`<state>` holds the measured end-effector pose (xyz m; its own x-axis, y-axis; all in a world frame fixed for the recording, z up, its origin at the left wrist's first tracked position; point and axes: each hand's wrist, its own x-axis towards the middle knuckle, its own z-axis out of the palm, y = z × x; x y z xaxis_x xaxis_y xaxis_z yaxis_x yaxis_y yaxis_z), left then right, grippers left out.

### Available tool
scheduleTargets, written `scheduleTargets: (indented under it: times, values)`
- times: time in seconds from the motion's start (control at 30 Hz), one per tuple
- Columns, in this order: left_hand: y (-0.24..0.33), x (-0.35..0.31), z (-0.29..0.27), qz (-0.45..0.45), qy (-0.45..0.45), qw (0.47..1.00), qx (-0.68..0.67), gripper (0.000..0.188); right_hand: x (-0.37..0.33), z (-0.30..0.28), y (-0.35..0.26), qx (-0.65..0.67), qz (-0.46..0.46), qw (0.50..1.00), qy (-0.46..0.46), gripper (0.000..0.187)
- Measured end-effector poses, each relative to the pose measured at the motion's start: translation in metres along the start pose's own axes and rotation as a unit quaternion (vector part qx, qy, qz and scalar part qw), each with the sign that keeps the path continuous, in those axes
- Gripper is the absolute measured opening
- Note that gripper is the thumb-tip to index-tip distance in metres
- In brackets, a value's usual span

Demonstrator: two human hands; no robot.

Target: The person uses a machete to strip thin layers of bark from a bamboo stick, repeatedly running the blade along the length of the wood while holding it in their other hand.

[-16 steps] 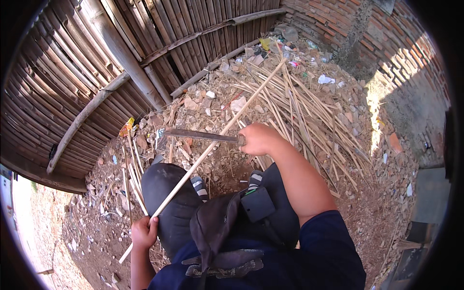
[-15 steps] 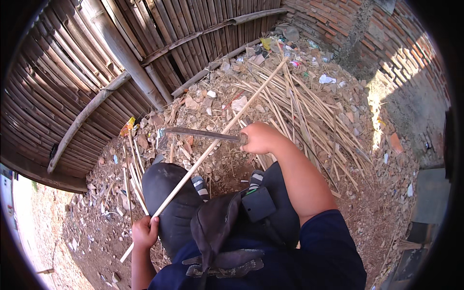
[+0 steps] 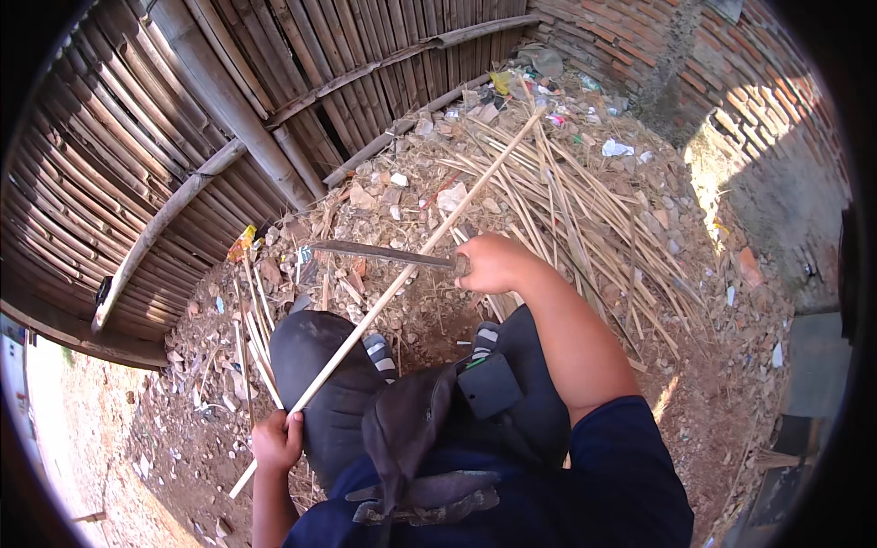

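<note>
My left hand [image 3: 278,441] is closed round the lower part of a long pale bamboo strip [image 3: 369,318]. The strip slants up across my left knee to the far right, its short lower end sticking out below the hand. In my right hand [image 3: 494,263] is the handle of a long-bladed knife [image 3: 379,252]. Its dark blade points left and crosses the strip at about mid-length; whether blade and strip touch, I cannot tell. A dark rectangular thing [image 3: 491,385] lies against my right thigh.
A heap of bamboo strips [image 3: 585,219] spreads over rubble to the far right. Several more strips [image 3: 259,338] lie left of my left knee. A bamboo wall [image 3: 183,164] rises at the left, a brick wall [image 3: 621,46] at the far right. Litter and stones cover the ground.
Both hands and the knife hold nearly the same place. The view has shifted very slightly, and a small patch of sunlight shows on the ground beside my right arm.
</note>
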<state>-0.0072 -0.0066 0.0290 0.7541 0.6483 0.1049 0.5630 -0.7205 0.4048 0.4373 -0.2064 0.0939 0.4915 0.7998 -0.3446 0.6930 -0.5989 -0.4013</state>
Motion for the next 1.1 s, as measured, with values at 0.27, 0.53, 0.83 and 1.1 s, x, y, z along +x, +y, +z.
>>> scheduleTargets:
  times: [0.27, 0.53, 0.83, 1.1]
  values:
    - [-0.001, 0.003, 0.008, 0.023, 0.027, 0.998, -0.049, 0.044, 0.004, 0.004, 0.029, 0.030, 0.034, 0.995, 0.090, 0.043]
    - [-0.005, 0.003, 0.005, 0.013, 0.001, 0.999, -0.044, 0.044, 0.009, 0.002, 0.037, 0.023, -0.020, 0.998, 0.046, 0.045]
    - [-0.004, 0.002, 0.002, 0.016, 0.010, 1.000, -0.009, 0.045, 0.004, 0.003, 0.010, 0.008, 0.015, 0.999, 0.041, 0.034]
    - [-0.007, 0.006, 0.005, 0.033, 0.012, 0.999, -0.004, 0.045, 0.011, -0.003, 0.018, 0.002, -0.001, 1.000, -0.004, 0.045]
